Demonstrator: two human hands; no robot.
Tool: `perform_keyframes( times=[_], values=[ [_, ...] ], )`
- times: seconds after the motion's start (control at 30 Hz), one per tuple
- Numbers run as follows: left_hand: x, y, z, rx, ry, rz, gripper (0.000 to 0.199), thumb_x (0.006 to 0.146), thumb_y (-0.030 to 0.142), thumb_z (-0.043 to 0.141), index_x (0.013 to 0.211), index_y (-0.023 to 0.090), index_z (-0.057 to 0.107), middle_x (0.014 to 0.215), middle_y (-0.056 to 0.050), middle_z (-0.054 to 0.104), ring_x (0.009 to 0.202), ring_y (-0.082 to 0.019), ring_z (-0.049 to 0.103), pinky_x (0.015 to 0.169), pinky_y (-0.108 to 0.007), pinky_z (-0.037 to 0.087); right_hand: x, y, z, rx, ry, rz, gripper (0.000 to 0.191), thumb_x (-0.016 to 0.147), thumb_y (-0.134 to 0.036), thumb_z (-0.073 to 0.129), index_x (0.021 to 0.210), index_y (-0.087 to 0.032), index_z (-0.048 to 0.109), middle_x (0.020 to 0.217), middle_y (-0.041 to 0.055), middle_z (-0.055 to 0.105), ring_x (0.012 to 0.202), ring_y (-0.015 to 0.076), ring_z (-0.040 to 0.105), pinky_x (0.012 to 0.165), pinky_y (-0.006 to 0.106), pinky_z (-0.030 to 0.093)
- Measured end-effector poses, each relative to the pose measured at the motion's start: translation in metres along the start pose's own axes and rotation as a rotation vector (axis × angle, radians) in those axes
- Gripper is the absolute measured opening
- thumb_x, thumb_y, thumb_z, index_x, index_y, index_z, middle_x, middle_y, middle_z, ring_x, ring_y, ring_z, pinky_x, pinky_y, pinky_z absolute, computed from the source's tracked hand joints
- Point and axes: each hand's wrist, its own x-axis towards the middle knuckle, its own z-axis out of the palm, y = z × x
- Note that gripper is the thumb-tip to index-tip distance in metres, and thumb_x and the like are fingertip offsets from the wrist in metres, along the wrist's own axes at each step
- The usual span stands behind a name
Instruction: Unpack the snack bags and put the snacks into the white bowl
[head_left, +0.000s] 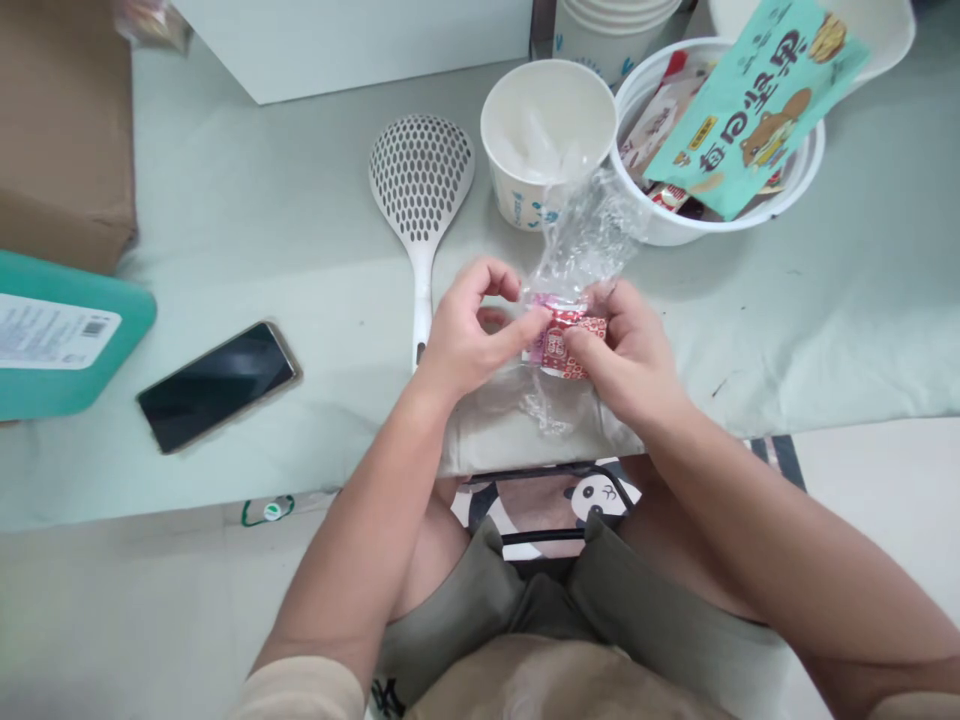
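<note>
Near the table's front edge, my right hand (630, 355) pinches a small red-and-white patterned packet (564, 345) between thumb and fingers. My left hand (480, 325) touches the packet's left side, at a pink part, with its thumb; its other fingers are curled and apart from the thumb. Crumpled clear plastic (592, 235) spreads above the packet and hangs below it. Just behind the plastic is a white paper cup (514, 195) with clear plastic inside. A white bowl (675, 228) of wrapped snacks, topped by a turquoise pouch (765, 110), stands to the right.
A white slotted ladle (422, 180) lies left of the cup, its handle partly behind my left hand. Farther left are a black phone (219, 387), a green container (71, 335) and a cardboard box (64, 130). Stacked cups (611, 40) and a white box (360, 40) stand behind.
</note>
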Motion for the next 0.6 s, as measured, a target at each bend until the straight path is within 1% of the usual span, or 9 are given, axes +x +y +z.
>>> perform_keyframes(
  times=[0.07,0.13,0.2,0.3,0.37,0.47,0.53,0.6],
  values=[
    [0.000,-0.002,0.001,0.009,0.066,0.026,0.037,0.086,0.050,0.078,0.074,0.023,0.056,0.080,-0.001,0.055,0.077,-0.014,0.055,0.064,-0.025,0.049,0.000,0.001,0.000,-0.005,-0.022,0.001,0.019,0.081,-0.019,0.074,0.081,-0.026,0.057,0.069,-0.0055,0.052,0.058,0.0115,0.041,0.054,0.029,0.037],
    [0.000,-0.002,0.002,-0.069,0.101,0.013,0.037,0.092,0.049,0.071,0.072,0.022,0.055,0.077,0.000,0.056,0.072,-0.013,0.055,0.065,-0.025,0.052,0.000,0.003,-0.001,0.031,-0.044,0.025,0.017,0.080,-0.020,0.074,0.082,-0.026,0.058,0.068,-0.0054,0.051,0.057,0.0116,0.040,0.053,0.029,0.036],
    [0.001,-0.001,0.002,-0.170,0.118,-0.055,0.036,0.092,0.047,0.070,0.072,0.022,0.055,0.077,-0.001,0.060,0.074,-0.014,0.059,0.067,-0.026,0.055,0.000,0.006,-0.001,0.118,-0.069,0.071,0.015,0.082,-0.022,0.074,0.085,-0.026,0.059,0.068,-0.0053,0.052,0.055,0.0117,0.041,0.053,0.029,0.036],
    [0.001,0.005,0.003,-0.289,0.123,-0.212,0.035,0.088,0.048,0.072,0.073,0.023,0.053,0.080,-0.001,0.062,0.075,-0.015,0.063,0.067,-0.027,0.058,0.001,0.011,-0.001,0.257,-0.091,0.139,0.014,0.083,-0.025,0.072,0.091,-0.027,0.060,0.070,-0.0050,0.056,0.055,0.0125,0.045,0.052,0.029,0.038],
    [0.001,0.010,0.003,-0.364,0.075,-0.301,0.035,0.086,0.049,0.072,0.075,0.022,0.053,0.084,-0.002,0.063,0.075,-0.015,0.064,0.064,-0.027,0.058,0.001,0.012,0.001,0.303,-0.087,0.160,0.015,0.083,-0.027,0.072,0.094,-0.027,0.062,0.073,-0.0040,0.060,0.057,0.0138,0.049,0.053,0.030,0.041],
    [-0.001,0.014,0.002,-0.454,-0.049,-0.408,0.033,0.082,0.048,0.076,0.079,0.022,0.056,0.086,-0.002,0.063,0.074,-0.015,0.065,0.061,-0.027,0.059,0.002,0.013,0.002,0.324,-0.072,0.164,0.017,0.082,-0.029,0.073,0.096,-0.027,0.063,0.080,-0.0025,0.064,0.063,0.0158,0.055,0.059,0.033,0.048],
    [-0.002,0.014,0.002,-0.482,-0.127,-0.466,0.033,0.079,0.044,0.081,0.081,0.022,0.057,0.083,-0.001,0.062,0.074,-0.015,0.064,0.061,-0.027,0.060,0.003,0.013,0.002,0.322,-0.060,0.148,0.016,0.083,-0.029,0.073,0.094,-0.027,0.062,0.081,-0.0026,0.063,0.064,0.0154,0.055,0.061,0.033,0.049],
    [-0.004,0.013,0.002,-0.493,-0.161,-0.503,0.032,0.079,0.041,0.082,0.081,0.021,0.057,0.080,0.000,0.060,0.071,-0.014,0.064,0.061,-0.026,0.061,0.004,0.013,0.002,0.317,-0.051,0.124,0.014,0.085,-0.029,0.073,0.093,-0.027,0.061,0.081,-0.0029,0.061,0.065,0.0144,0.054,0.062,0.032,0.050]
  ],
)
